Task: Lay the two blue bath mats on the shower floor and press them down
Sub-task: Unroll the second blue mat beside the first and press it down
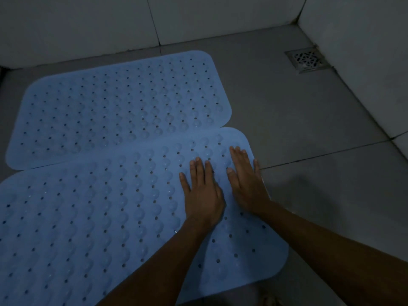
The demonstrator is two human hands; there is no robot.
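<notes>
- Near bath mat [92, 217]: blue, perforated, with raised bumps. It lies flat on the shower floor [309, 120], long axis running from lower left to upper right. Its far long edge overlaps the near edge of the other mat along most of its length.
- Far bath mat [119, 107]: same type, flat on the floor close to the back wall [77, 25], long axis roughly parallel to the near mat. No hand touches it.
- Left hand [202, 195]: palm down on the near mat, fingers [197, 167] straight and slightly spread, gripping nothing, pointing toward the far mat.
- Right hand [247, 184]: palm down just beside the left, fingers straight, holding nothing. Its outer edge lies along the mat's right short edge, close to the far right corner.
- Governing relation: both hands sit at the right end of the near mat, so nearly all of its unpressed length stretches away to the left along the long axis. The left hand is the nearer one to that stretch. The far mat lies straight ahead of the fingertips, beyond the overlap seam.
- Judgement: pressing appears to be under way at this corner; the next presses likely travel leftward, then forward onto the far mat.
- Floor drain [308, 59]: in the far right corner, well apart from both mats.
</notes>
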